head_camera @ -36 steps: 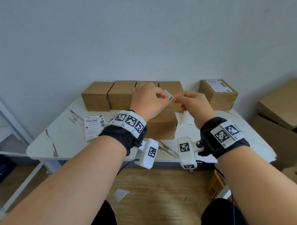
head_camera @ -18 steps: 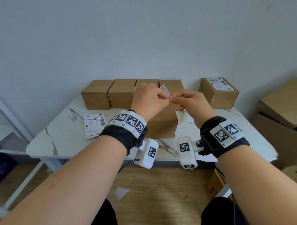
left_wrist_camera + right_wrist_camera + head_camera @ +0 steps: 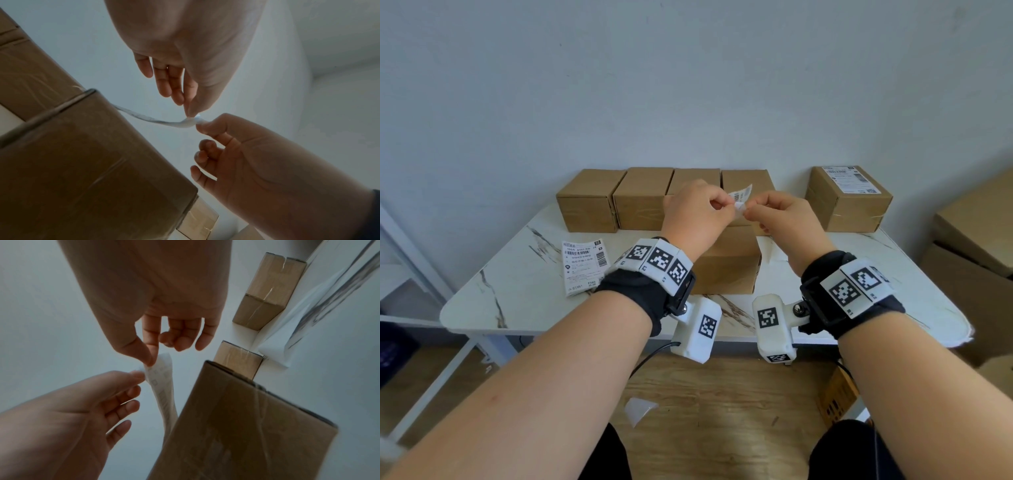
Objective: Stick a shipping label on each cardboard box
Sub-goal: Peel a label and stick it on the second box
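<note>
My left hand point(image 3: 722, 205) and right hand point(image 3: 751, 210) are raised together above the table, each pinching one end of a white shipping label point(image 3: 740, 198) between thumb and forefinger. In the left wrist view the label point(image 3: 164, 121) hangs as a curved strip from the pinch. In the right wrist view its printed side point(image 3: 164, 386) shows. Below the hands stands a plain cardboard box point(image 3: 726, 270). Several unlabelled boxes point(image 3: 642, 198) line the wall. A box with a label on top point(image 3: 849, 202) stands at the back right.
A second printed label point(image 3: 583, 265) lies on the marble table point(image 3: 517, 308) to the left. White backing paper point(image 3: 770, 250) lies right of the near box. Large cartons point(image 3: 976, 233) stand on the right. A paper scrap point(image 3: 638, 409) lies on the floor.
Both hands keep pinching the label and have shifted only slightly. The label has turned: its barcode end now sticks up to the right, and a corner curls between the fingertips.
</note>
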A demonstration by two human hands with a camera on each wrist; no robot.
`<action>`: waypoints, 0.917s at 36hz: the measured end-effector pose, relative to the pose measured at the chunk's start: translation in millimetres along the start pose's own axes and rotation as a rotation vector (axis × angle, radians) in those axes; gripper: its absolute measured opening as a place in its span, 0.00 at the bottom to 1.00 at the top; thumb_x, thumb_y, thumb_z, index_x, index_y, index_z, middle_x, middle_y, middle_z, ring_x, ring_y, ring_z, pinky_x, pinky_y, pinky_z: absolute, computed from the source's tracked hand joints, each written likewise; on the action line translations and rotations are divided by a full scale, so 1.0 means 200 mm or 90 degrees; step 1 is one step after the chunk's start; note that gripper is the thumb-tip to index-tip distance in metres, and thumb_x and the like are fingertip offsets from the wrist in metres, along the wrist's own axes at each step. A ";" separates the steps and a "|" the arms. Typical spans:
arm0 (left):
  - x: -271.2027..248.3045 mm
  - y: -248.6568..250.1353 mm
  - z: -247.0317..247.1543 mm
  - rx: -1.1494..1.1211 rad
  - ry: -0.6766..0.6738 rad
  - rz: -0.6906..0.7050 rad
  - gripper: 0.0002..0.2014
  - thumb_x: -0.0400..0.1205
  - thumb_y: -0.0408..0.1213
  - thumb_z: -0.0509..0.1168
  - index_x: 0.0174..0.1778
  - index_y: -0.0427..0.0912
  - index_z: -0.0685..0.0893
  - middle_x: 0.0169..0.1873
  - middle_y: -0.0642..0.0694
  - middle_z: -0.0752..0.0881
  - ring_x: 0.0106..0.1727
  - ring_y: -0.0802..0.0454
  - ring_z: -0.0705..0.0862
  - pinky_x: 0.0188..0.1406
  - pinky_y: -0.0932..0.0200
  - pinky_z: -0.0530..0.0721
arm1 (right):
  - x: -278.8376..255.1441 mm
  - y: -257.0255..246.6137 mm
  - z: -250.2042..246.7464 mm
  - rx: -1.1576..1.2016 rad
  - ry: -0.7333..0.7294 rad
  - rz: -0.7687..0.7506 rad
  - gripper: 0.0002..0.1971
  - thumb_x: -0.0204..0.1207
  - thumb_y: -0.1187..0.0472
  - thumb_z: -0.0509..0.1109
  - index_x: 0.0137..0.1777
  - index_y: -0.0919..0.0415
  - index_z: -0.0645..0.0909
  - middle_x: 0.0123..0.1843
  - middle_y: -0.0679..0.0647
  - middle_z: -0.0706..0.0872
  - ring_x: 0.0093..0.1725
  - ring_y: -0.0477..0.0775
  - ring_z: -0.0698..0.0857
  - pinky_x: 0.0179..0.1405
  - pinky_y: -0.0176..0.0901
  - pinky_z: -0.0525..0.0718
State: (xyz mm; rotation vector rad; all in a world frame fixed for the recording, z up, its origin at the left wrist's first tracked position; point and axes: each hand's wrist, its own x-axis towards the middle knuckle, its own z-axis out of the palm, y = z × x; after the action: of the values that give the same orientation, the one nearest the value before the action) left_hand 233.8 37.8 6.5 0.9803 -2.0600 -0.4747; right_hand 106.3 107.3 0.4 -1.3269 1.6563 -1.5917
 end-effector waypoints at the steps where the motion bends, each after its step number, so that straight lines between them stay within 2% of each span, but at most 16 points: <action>1: 0.00 0.00 0.00 0.002 0.002 -0.002 0.06 0.79 0.44 0.68 0.37 0.57 0.85 0.43 0.56 0.81 0.47 0.56 0.80 0.63 0.44 0.74 | 0.00 0.00 0.00 0.001 0.000 -0.001 0.04 0.73 0.67 0.70 0.41 0.69 0.84 0.32 0.55 0.76 0.34 0.50 0.72 0.41 0.43 0.73; 5: 0.00 -0.01 0.00 -0.013 0.015 -0.028 0.06 0.81 0.42 0.65 0.39 0.55 0.82 0.45 0.58 0.80 0.46 0.57 0.81 0.65 0.43 0.74 | -0.01 -0.02 0.01 0.002 0.005 0.003 0.04 0.72 0.67 0.69 0.36 0.64 0.82 0.35 0.56 0.76 0.37 0.51 0.72 0.42 0.44 0.73; 7: 0.00 -0.01 -0.01 -0.030 0.026 -0.062 0.05 0.82 0.41 0.62 0.42 0.53 0.81 0.41 0.59 0.80 0.46 0.56 0.80 0.65 0.43 0.75 | 0.00 -0.02 0.01 0.009 0.023 0.011 0.07 0.72 0.67 0.69 0.34 0.59 0.80 0.35 0.56 0.76 0.37 0.52 0.72 0.41 0.44 0.73; 9: 0.01 -0.01 -0.02 -0.062 0.036 -0.105 0.05 0.83 0.40 0.59 0.44 0.52 0.79 0.36 0.60 0.79 0.46 0.54 0.80 0.63 0.42 0.78 | 0.01 -0.02 0.01 0.019 0.046 0.019 0.06 0.72 0.66 0.68 0.35 0.59 0.78 0.37 0.57 0.74 0.38 0.52 0.72 0.41 0.44 0.73; 11: 0.00 0.00 -0.03 -0.094 0.046 -0.140 0.05 0.84 0.41 0.57 0.46 0.51 0.78 0.37 0.61 0.78 0.50 0.49 0.82 0.62 0.40 0.80 | 0.01 -0.02 0.00 0.029 0.070 0.028 0.03 0.73 0.67 0.67 0.38 0.61 0.79 0.38 0.57 0.75 0.39 0.52 0.72 0.41 0.42 0.74; 15: 0.00 0.01 -0.04 -0.105 0.070 -0.167 0.06 0.85 0.41 0.55 0.50 0.47 0.77 0.39 0.55 0.80 0.51 0.42 0.82 0.61 0.38 0.79 | 0.02 -0.01 -0.01 0.046 0.120 0.050 0.03 0.73 0.66 0.64 0.40 0.60 0.78 0.36 0.56 0.75 0.39 0.53 0.73 0.41 0.44 0.75; 18: 0.01 0.01 -0.03 -0.125 0.092 -0.173 0.07 0.84 0.40 0.53 0.49 0.47 0.76 0.42 0.50 0.83 0.51 0.39 0.81 0.59 0.38 0.79 | 0.03 0.00 -0.03 0.060 0.151 0.064 0.03 0.73 0.66 0.63 0.41 0.59 0.77 0.35 0.57 0.74 0.38 0.53 0.73 0.40 0.45 0.75; 20: 0.01 0.01 -0.03 -0.144 0.102 -0.185 0.07 0.84 0.42 0.53 0.48 0.49 0.75 0.38 0.52 0.82 0.52 0.37 0.80 0.58 0.38 0.79 | 0.04 0.01 -0.05 0.076 0.176 0.076 0.04 0.73 0.67 0.62 0.41 0.59 0.77 0.32 0.55 0.72 0.35 0.53 0.72 0.39 0.45 0.75; 22: 0.01 0.01 -0.02 -0.156 0.115 -0.187 0.06 0.84 0.42 0.53 0.48 0.49 0.75 0.36 0.52 0.81 0.51 0.38 0.81 0.58 0.37 0.79 | 0.05 0.03 -0.07 0.093 0.209 0.095 0.04 0.72 0.67 0.62 0.41 0.59 0.76 0.31 0.54 0.71 0.33 0.52 0.72 0.38 0.45 0.77; 26: 0.02 0.03 -0.01 -0.180 0.152 -0.195 0.07 0.85 0.41 0.52 0.50 0.46 0.75 0.38 0.49 0.84 0.45 0.41 0.81 0.56 0.38 0.80 | 0.07 0.07 -0.13 0.103 0.276 0.131 0.03 0.72 0.67 0.60 0.40 0.59 0.74 0.32 0.55 0.71 0.29 0.50 0.74 0.38 0.44 0.81; 28: 0.03 0.04 -0.01 -0.197 0.169 -0.205 0.07 0.85 0.41 0.52 0.51 0.46 0.74 0.41 0.47 0.85 0.46 0.40 0.82 0.53 0.41 0.82 | 0.07 0.09 -0.16 0.113 0.294 0.154 0.04 0.74 0.67 0.59 0.41 0.60 0.74 0.33 0.55 0.73 0.30 0.50 0.77 0.40 0.43 0.86; 30: 0.04 0.04 0.00 -0.214 0.185 -0.208 0.07 0.86 0.39 0.51 0.53 0.44 0.74 0.43 0.45 0.86 0.42 0.45 0.81 0.46 0.47 0.83 | 0.08 0.11 -0.19 0.139 0.312 0.180 0.05 0.75 0.68 0.58 0.39 0.62 0.74 0.32 0.55 0.76 0.29 0.51 0.80 0.44 0.46 0.89; 33: 0.05 0.05 0.02 -0.234 0.205 -0.218 0.09 0.87 0.38 0.51 0.58 0.41 0.73 0.44 0.44 0.88 0.36 0.51 0.80 0.38 0.54 0.80 | 0.08 0.15 -0.23 0.202 0.334 0.218 0.07 0.74 0.69 0.56 0.38 0.63 0.74 0.30 0.57 0.78 0.29 0.56 0.84 0.41 0.49 0.90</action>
State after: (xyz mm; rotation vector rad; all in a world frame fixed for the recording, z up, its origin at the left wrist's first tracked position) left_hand 222.3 36.8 15.0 1.1022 -1.4590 -0.7852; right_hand 50.2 110.7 -14.5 -0.4559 1.6990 -1.9790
